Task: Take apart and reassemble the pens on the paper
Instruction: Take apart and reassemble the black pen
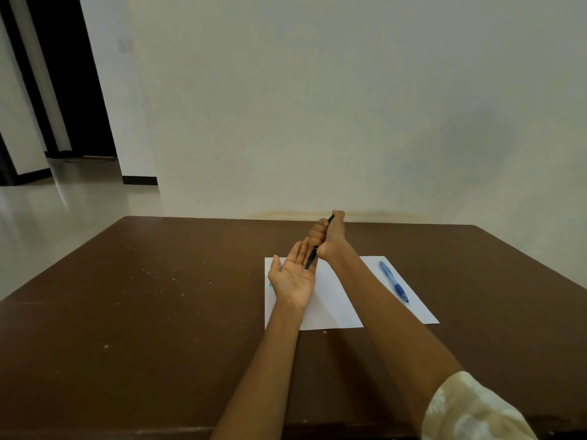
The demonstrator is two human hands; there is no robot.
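- A dark pen [313, 257] is held upright-tilted in the fist of the right hand [330, 238], fingers curled round its barrel; its lower tip points down into the palm of the left hand [293, 276].
- The left hand is held flat and palm-up just above the paper [336, 300], fingers straight and relaxed, gripping nothing — it appears to serve as a catch for whatever drops out of the pen.
- Whether the tip is touching the palm cannot be told; it is at least very near it.
- A blue pen [394, 282] is left lying whole on the right part of the paper, well apart from both hands. A small green trace shows at the paper's left edge, mostly hidden by the left hand; what it is cannot be told.
- The step in hand is judged to be the emptying or pressing of the dark pen against the palm, early in the task.
- For this to be done well, the pen should be kept over the middle of the palm, so that a spring or refill is caught rather than bounced onto the brown table [158, 296].
- The palm is best kept slightly cupped and low over the paper — small parts roll easily.
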